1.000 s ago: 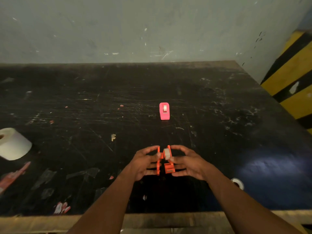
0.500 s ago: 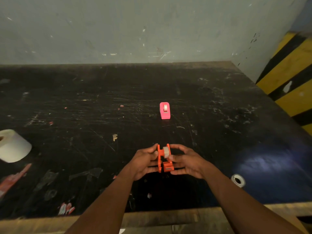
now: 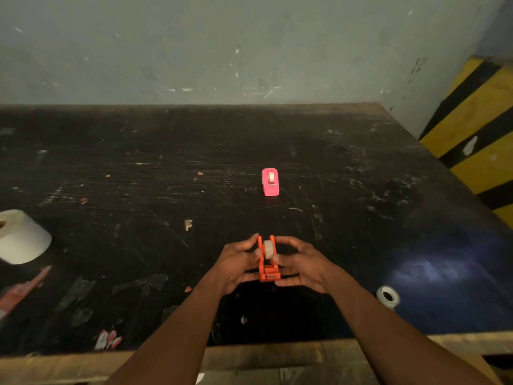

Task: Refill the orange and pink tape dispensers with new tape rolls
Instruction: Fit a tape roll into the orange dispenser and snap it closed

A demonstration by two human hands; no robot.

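Note:
Both hands hold the orange tape dispenser [image 3: 268,269] above the near middle of the black table [image 3: 347,195]. My left hand [image 3: 238,263] grips its left side and my right hand [image 3: 301,263] its right side, thumbs near the top. A whitish tape roll [image 3: 268,249] sits between the dispenser's two side walls. The pink tape dispenser [image 3: 270,182] stands alone farther back at the table's centre, a pale roll visible in it. A small tape roll [image 3: 388,296] lies flat on the table to the right of my right forearm.
A large white roll [image 3: 20,236] lies at the left edge. Red scraps [image 3: 108,339] and bits of stuck tape litter the near left. A grey wall rises behind the table; a yellow-and-black striped post [image 3: 477,129] stands at the right.
The two halves of the orange dispenser have come together around the roll, which now sits deeper between its walls. My hands have closed in slightly on it.

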